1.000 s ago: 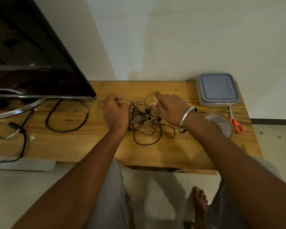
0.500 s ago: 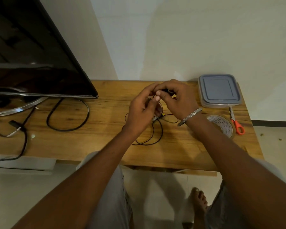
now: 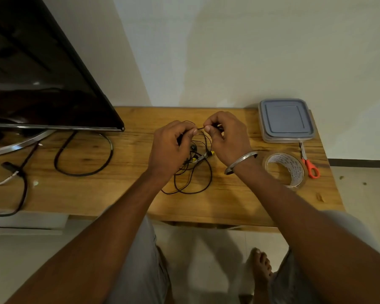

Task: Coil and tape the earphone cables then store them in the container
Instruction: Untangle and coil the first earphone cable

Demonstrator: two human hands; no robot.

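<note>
"While I worked at the tabletop [image 3: 228, 205], the biggest thing on it was the television [image 3: 42, 84] filling its left end, its thick power cord [image 3: 83, 163] looped beside the stand."

"And the things for the job?"

"Over at the right. The container [image 3: 270, 139] sat at the far right corner with its grey lid [image 3: 285, 118] on. Nearer me lay the tape roll [image 3: 294, 172], flat, and just beside it the scissors [image 3: 308, 165], orange handles toward me. My hands were on none of them."

"Where were the earphone cables?"

"The earphone cables [image 3: 191, 185] were a loose tangle in the middle of the tabletop, part lying there, part lifted. My left hand [image 3: 169, 148] and right hand [image 3: 228, 139] were close together above it, the fingers [image 3: 190, 131] of each curled in, pinching one short stretch of cable drawn between them. Whether the left also had a bundle in its palm, I couldn't tell."

"So what could have gone wrong?"

"Plenty, as I judged it. The loops below crossed one another, so pulling my stretch taut could have tightened a knot rather than freed it. Thin cable pinched only at the fingertips could slip and let a coil spring open. And with both hands busy and no tape cut, a finished coil might have unwound while I reached for the roll."
</note>
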